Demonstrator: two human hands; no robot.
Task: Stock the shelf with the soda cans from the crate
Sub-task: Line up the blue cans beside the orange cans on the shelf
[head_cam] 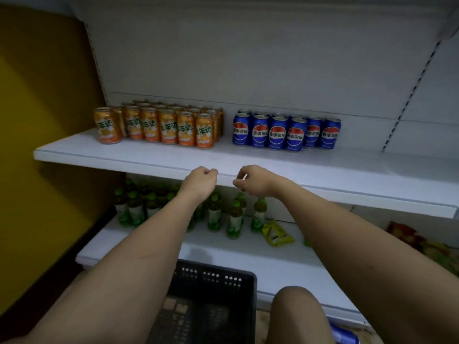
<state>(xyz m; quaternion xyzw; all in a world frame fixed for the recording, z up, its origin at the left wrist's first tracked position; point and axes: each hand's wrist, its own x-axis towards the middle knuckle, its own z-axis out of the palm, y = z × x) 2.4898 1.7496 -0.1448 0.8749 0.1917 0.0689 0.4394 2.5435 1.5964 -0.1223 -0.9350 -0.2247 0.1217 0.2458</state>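
On the white shelf (154,157) stand several orange soda cans (154,125) at the left and several blue soda cans (285,132) to their right. The dark plastic crate (216,301) sits low in front of me and shows no cans inside. My left hand (201,181) hovers at the shelf's front edge with its fingers curled and nothing in them. My right hand (250,181) is beside it, fingers curled the same way, also holding nothing. A blue can (344,335) lies at the bottom right, partly hidden by my knee.
Below the main shelf, a lower shelf (248,252) holds several green bottles (223,214) and a yellow packet (277,233). A yellow wall (37,120) stands at the left. Colourful packets (422,244) lie at the right. The shelf to the right of the blue cans is bare.
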